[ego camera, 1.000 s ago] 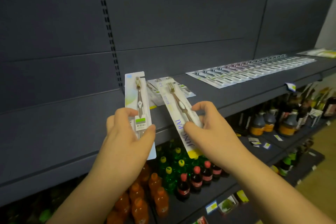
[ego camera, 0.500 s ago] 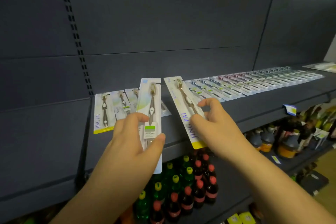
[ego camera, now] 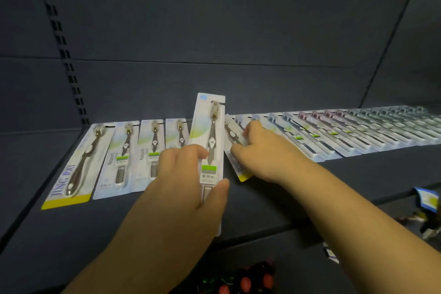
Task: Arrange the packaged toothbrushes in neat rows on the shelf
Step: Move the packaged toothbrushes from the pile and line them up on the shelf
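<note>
Two flat glossy toothbrush cards: left hand (ego camera: pixel 188 188) fingers clamp one (ego camera: pixel 210 141); right hand (ego camera: pixel 260 150) fingers pinch another (ego camera: pixel 235 150).

left hand (ego camera: pixel 188 181) — fingers curled, gripping | right hand (ego camera: pixel 260 150) — reaching forward, fingers pinching

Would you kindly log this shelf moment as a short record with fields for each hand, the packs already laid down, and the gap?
left hand: grips a white toothbrush pack, raised above the shelf
right hand: on a yellow-edged pack lying on the shelf
laid packs left: four flat, the outermost a JING PAI pack
long row right: overlapping packs, blue, pink, grey
gap: bare shelf under the raised pack
</note>
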A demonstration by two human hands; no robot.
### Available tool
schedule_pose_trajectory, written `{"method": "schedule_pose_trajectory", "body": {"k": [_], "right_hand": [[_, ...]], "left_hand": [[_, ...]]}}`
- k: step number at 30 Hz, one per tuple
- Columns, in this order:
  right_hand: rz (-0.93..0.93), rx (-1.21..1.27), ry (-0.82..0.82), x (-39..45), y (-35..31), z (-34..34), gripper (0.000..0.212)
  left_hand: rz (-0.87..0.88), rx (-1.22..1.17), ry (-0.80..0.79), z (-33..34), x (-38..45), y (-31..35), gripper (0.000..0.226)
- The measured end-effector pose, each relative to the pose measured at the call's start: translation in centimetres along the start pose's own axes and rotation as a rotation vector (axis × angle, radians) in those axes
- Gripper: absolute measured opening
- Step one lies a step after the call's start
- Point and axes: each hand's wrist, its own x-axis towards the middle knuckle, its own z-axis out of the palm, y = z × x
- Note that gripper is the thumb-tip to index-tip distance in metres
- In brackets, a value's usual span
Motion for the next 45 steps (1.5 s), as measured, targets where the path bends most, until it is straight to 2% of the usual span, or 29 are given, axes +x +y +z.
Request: {"method": "schedule_pose_trajectory", "body": {"k": [4, 7, 13, 17, 21, 25, 30, 35, 39, 41, 45], "right_hand": [[-0.113, -0.173, -0.017, 2.1, 0.6, -0.6, 0.033], [-0.254, -0.348, -0.014, 2.8, 0.8, -0.7, 0.037], [-0.357, -0.431, -0.038, 4.7, 0.5, -0.2, 0.051], [-0.436, -0.451, -0.037, 4.6, 0.6, 0.1, 0.029], [-0.488, -0.406, -0.007, 4.5, 0.5, 0.2, 0.025], [-0.481, -0.343, -0.048, 4.7, 0.6, 0.4, 0.031], [-0.462, -0.29, -0.094, 4.7, 1.1, 0.2, 0.033], [-0.457, -0.278, -0.118, 5.1, 1.3, 0.0, 0.032], [-0.443, -0.295, -0.176, 5.6, 1.1, -0.1, 0.032], [-0.435, -0.297, -0.205, 5.9, 1.1, -0.1, 0.028], [-0.444, -0.297, -0.221, 6.0, 1.0, 0.0, 0.013]], "left_hand": [[-0.124, 0.04, 0.076, 0.5, 1.3, 0.2, 0.041], [-0.151, 0.097, 0.152, 0.7, 1.3, 0.7, 0.04], [-0.173, 0.195, 0.229, 1.1, 0.5, 2.4, 0.036], [-0.195, 0.222, 0.23, 1.7, 0.1, 3.1, 0.033], [-0.233, 0.241, 0.212, 2.4, 1.8, 3.1, 0.03], [-0.242, 0.468, 0.164, 3.8, 5.3, 2.6, 0.028], [-0.259, 0.754, 0.123, 6.1, 9.1, 1.8, 0.037], [-0.255, 0.753, 0.1, 7.3, 9.6, 0.9, 0.041], [-0.157, 0.749, 0.157, 7.2, 9.6, 1.3, 0.026], [-0.123, 0.757, 0.151, 7.3, 9.5, 1.4, 0.022], [-0.116, 0.759, 0.129, 7.4, 9.6, 1.0, 0.029]]}}
